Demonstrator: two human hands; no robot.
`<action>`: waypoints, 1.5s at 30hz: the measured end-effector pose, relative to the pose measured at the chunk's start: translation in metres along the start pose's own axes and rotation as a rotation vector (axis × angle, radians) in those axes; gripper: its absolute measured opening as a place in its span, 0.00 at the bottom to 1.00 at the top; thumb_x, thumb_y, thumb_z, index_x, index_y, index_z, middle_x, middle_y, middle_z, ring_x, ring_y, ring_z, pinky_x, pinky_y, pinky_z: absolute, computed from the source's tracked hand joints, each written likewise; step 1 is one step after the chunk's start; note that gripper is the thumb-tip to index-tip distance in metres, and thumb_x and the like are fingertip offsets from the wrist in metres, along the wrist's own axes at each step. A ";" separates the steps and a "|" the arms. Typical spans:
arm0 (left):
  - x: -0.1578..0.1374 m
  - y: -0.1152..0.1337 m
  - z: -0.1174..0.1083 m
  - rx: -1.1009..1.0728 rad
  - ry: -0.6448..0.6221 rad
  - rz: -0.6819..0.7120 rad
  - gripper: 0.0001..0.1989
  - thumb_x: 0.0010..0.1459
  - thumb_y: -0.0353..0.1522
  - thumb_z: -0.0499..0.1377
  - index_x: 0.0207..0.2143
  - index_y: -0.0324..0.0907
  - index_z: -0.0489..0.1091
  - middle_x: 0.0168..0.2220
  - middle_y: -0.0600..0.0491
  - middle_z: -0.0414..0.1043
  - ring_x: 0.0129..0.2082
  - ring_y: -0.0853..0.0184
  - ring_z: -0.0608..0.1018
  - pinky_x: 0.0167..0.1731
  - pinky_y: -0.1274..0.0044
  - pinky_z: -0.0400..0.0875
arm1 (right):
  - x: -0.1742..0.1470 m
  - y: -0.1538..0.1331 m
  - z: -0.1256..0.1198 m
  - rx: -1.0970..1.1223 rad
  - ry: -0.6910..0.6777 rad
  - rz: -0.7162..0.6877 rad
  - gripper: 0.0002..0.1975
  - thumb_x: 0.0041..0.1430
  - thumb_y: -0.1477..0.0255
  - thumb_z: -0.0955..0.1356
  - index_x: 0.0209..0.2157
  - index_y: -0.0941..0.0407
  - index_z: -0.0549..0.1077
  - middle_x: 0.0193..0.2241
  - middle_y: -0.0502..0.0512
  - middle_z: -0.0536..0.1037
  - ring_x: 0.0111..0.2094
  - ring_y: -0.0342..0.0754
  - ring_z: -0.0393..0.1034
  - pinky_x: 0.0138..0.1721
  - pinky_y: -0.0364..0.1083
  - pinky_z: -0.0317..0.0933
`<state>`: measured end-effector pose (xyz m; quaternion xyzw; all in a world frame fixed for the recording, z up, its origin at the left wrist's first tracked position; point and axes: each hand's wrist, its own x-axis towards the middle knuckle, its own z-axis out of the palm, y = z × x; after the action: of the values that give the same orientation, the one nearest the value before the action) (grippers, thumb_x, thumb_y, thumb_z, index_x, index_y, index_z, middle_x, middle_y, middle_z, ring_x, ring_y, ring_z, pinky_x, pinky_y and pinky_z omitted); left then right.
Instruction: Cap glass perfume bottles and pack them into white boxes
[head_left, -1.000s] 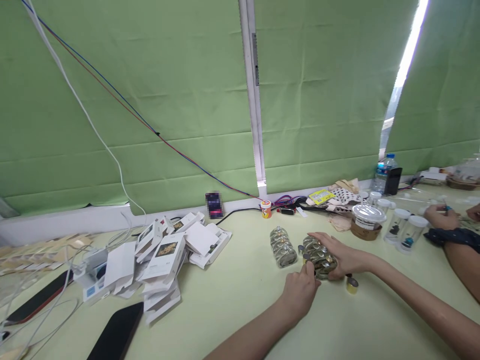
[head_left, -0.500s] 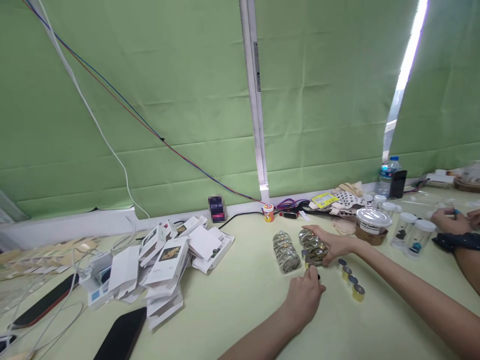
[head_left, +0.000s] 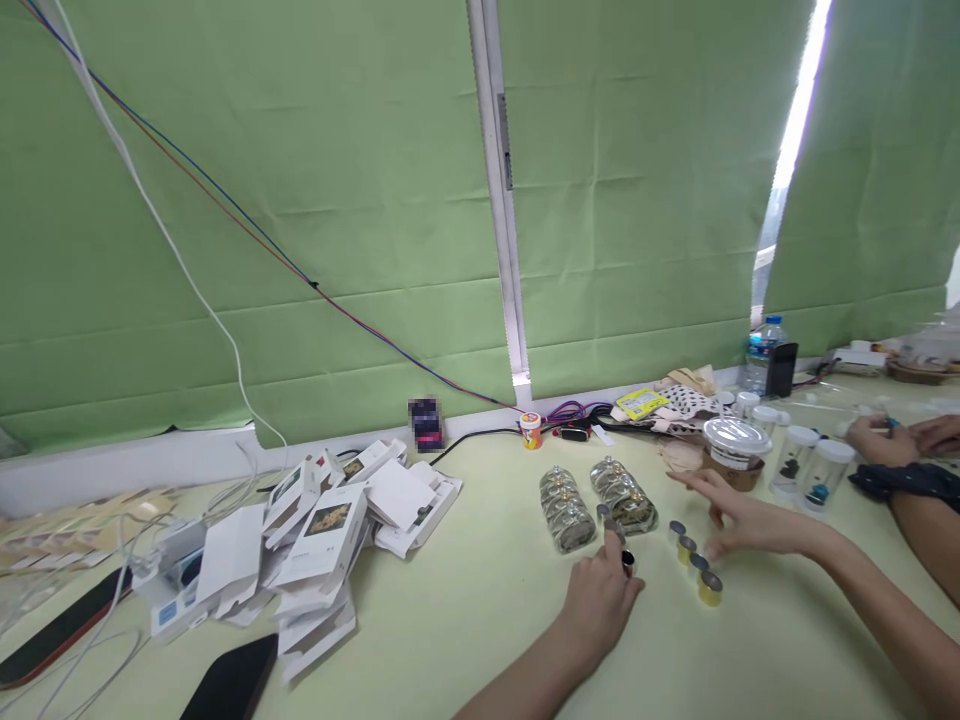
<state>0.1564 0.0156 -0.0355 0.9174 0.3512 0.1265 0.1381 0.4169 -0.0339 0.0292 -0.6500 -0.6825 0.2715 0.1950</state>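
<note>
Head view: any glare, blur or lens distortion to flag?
Head view: blown-out daylight through the blind gap at upper right; the green blinds are evenly lit; wide-angle stretch toward the edges; the small jars by the right hand look soft; one deliberately pixelated patch.

My left hand (head_left: 600, 600) is loosely curled, knuckles up, thumb and forefinger pinched together at the tips, with the bare forearm running back toward the lower middle of view. My right hand (head_left: 739, 515) lies ahead and to the right of it, palm down, fingers spread and stretched out leftward, nothing in its grasp; its bare forearm slants down to the lower right corner.
</note>
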 end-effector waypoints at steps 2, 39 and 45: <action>0.001 0.001 0.000 -0.022 -0.006 -0.010 0.23 0.60 0.36 0.54 0.55 0.38 0.53 0.39 0.47 0.77 0.37 0.55 0.78 0.32 0.72 0.66 | -0.012 0.001 0.012 0.065 -0.067 0.026 0.56 0.40 0.58 0.74 0.66 0.50 0.43 0.54 0.60 0.58 0.37 0.50 0.70 0.41 0.49 0.68; -0.014 0.014 0.009 0.351 0.154 0.055 0.36 0.60 0.50 0.43 0.64 0.38 0.46 0.37 0.44 0.72 0.30 0.57 0.76 0.26 0.73 0.66 | 0.067 -0.008 0.067 -0.799 0.318 0.231 0.13 0.61 0.84 0.56 0.41 0.59 0.66 0.35 0.65 0.77 0.34 0.59 0.78 0.25 0.46 0.61; -0.014 0.012 0.011 0.354 0.167 0.052 0.36 0.61 0.52 0.41 0.64 0.38 0.46 0.37 0.45 0.72 0.30 0.58 0.77 0.25 0.73 0.65 | 0.081 -0.003 0.061 -0.774 0.297 0.188 0.11 0.63 0.80 0.57 0.42 0.58 0.66 0.36 0.66 0.77 0.35 0.60 0.77 0.25 0.46 0.59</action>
<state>0.1571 -0.0040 -0.0432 0.9225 0.3542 0.1418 -0.0582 0.3707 0.0392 -0.0234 -0.7667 -0.6363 -0.0846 0.0073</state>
